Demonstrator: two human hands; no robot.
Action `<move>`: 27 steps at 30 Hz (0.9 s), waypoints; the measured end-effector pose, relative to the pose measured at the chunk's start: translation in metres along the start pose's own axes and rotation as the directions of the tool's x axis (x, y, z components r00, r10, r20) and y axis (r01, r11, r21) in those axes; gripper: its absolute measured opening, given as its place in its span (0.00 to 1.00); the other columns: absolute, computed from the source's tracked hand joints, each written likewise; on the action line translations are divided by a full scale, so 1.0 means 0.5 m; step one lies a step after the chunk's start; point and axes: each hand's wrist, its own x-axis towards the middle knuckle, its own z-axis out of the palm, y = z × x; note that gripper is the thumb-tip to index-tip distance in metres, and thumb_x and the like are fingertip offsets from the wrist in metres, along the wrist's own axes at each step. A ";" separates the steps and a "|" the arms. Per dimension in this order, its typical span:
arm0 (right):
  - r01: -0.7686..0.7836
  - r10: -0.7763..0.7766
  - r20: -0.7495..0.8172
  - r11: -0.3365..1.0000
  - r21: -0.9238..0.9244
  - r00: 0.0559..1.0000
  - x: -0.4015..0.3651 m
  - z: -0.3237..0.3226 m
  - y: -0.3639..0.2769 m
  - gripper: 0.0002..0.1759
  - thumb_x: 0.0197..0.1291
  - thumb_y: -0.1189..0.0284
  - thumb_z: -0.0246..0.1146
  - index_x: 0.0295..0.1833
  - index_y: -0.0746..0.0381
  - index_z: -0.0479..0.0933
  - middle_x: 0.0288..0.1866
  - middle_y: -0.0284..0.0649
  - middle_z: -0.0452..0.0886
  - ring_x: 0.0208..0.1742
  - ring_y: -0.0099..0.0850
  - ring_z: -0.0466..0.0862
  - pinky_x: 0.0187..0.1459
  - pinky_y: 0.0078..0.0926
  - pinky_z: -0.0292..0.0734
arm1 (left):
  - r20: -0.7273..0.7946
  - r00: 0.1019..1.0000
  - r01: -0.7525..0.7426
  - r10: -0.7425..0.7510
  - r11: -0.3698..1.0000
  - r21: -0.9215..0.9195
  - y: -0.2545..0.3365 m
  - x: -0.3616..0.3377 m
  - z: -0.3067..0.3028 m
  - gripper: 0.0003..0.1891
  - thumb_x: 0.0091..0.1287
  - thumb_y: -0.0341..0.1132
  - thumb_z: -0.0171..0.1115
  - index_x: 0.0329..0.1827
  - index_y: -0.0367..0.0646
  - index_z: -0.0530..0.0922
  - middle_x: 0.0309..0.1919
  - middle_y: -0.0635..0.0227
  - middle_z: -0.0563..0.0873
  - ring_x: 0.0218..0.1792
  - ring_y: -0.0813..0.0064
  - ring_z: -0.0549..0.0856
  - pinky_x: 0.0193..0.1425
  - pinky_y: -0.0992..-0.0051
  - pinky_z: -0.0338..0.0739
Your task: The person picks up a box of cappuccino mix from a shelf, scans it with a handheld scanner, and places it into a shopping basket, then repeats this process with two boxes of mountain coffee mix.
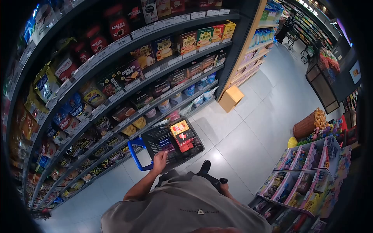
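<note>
A black basket [199, 149] with a blue handle [134, 155] stands in front of me beside the shelves. Inside it lie a yellow-and-red box [179, 127], red-and-black packs [185, 141] and a dark purple item [167, 145]. My left hand [159, 160] is closed at the basket's near left edge, close to the handle; its fingertips are partly hidden. Low at my right side, my right hand [224, 188] is closed around a dark object with a rounded top [223, 180], mostly hidden from view.
Curved shelves [151, 72] of coffee jars, boxes and bags fill the left. A cardboard box [231, 98] stands at the shelf end. A tiered display rack [303, 171] and a wicker basket [305, 127] of flowers are on the right. Carts [292, 37] stand farther back on the tiled floor [248, 128].
</note>
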 end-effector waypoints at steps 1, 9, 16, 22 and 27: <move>-0.006 0.006 0.001 1.000 0.005 1.000 -0.001 0.001 0.002 0.21 0.49 0.58 0.66 0.40 0.66 0.83 0.42 0.55 0.85 0.50 0.50 0.84 0.48 0.41 0.77 | 0.014 0.999 -0.029 0.029 0.999 0.030 -0.009 0.006 0.005 0.17 0.72 0.38 0.55 0.29 0.33 0.78 0.22 0.58 0.78 0.24 0.65 0.80 0.30 0.67 0.72; -0.069 0.064 0.062 0.994 0.087 0.996 0.014 -0.083 0.010 0.22 0.49 0.59 0.66 0.40 0.68 0.83 0.40 0.54 0.85 0.47 0.49 0.85 0.47 0.42 0.77 | -0.006 0.997 -0.073 0.073 0.997 0.024 0.089 0.032 0.086 0.15 0.72 0.36 0.56 0.31 0.33 0.78 0.22 0.59 0.77 0.23 0.67 0.77 0.30 0.69 0.70; 0.093 -0.083 -0.095 0.989 0.111 0.992 0.164 -0.155 0.054 0.17 0.48 0.66 0.67 0.33 0.72 0.81 0.31 0.54 0.84 0.35 0.47 0.86 0.37 0.40 0.79 | -0.072 0.993 -0.097 0.096 0.995 -0.001 0.134 0.080 0.219 0.13 0.72 0.35 0.56 0.37 0.32 0.82 0.23 0.62 0.80 0.25 0.75 0.78 0.32 0.73 0.72; -0.196 0.123 0.170 0.822 0.534 0.978 0.254 -0.272 0.065 0.08 0.49 0.80 0.68 0.26 0.62 0.74 0.18 0.37 0.75 0.15 0.29 0.74 0.16 0.31 0.67 | -0.117 0.979 -0.169 0.166 0.986 -0.015 0.239 0.137 0.288 0.09 0.70 0.32 0.59 0.39 0.32 0.81 0.26 0.59 0.79 0.25 0.72 0.77 0.31 0.73 0.71; -0.204 0.170 0.115 0.859 0.470 0.979 0.276 -0.323 0.081 0.09 0.47 0.77 0.71 0.25 0.65 0.75 0.19 0.39 0.78 0.17 0.31 0.79 0.19 0.30 0.75 | -0.119 0.977 -0.178 0.179 0.984 0.022 0.274 0.164 0.309 0.08 0.69 0.31 0.60 0.43 0.33 0.82 0.28 0.59 0.82 0.28 0.72 0.80 0.34 0.74 0.74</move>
